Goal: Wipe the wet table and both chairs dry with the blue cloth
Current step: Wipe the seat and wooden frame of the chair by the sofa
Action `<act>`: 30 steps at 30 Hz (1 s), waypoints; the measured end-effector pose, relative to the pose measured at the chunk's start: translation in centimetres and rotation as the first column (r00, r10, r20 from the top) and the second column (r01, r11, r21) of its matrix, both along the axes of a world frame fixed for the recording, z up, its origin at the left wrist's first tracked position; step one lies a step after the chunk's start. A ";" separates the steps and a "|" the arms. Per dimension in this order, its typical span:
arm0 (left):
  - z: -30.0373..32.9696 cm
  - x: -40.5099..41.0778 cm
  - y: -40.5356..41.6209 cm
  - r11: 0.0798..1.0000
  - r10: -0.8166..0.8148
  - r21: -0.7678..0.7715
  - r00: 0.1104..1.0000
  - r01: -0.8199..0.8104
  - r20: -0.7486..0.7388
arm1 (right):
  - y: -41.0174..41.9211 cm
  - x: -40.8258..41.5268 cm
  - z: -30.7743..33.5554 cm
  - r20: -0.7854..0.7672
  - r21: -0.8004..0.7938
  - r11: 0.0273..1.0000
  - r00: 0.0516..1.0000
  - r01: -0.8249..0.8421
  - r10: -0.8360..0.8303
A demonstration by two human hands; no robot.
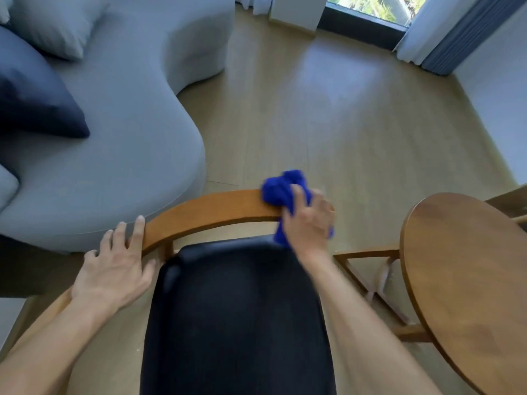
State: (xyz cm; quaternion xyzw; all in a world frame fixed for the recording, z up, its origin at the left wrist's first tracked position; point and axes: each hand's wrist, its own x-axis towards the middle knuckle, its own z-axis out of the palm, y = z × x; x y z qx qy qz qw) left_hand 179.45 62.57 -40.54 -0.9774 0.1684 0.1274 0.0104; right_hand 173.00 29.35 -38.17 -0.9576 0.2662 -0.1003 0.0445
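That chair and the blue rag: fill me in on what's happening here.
A person is wiping a wooden chair. The right hand grips the bunched blue cloth against the right end of the curved backrest. The left hand rests with straight fingers at the backrest's left end. The chair's dark seat lies between the arms. The round wooden table stands to the right, untouched.

The cloth [281, 192] is a vivid royal blue, plain; the chair's curved backrest [211, 209] is warm honey-brown wood, and its seat [236, 315] is plain black; the round worktop [467, 275] on the right is a darker brown with streaky grain; the sofa [122, 143] on the left is pale grey, bearing a navy cushion [34, 101] and a light grey one [54, 24]; the floor [328, 115] is light tan planks; the far curtains [445, 38] are white and slate blue.
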 end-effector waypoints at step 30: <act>0.1 0.0 -0.2 0.999 -0.020 0.041 1.000 0.021 -0.010 | 6.9 4.0 0.4 0.042 0.135 0.970 0.977 0.200 -0.208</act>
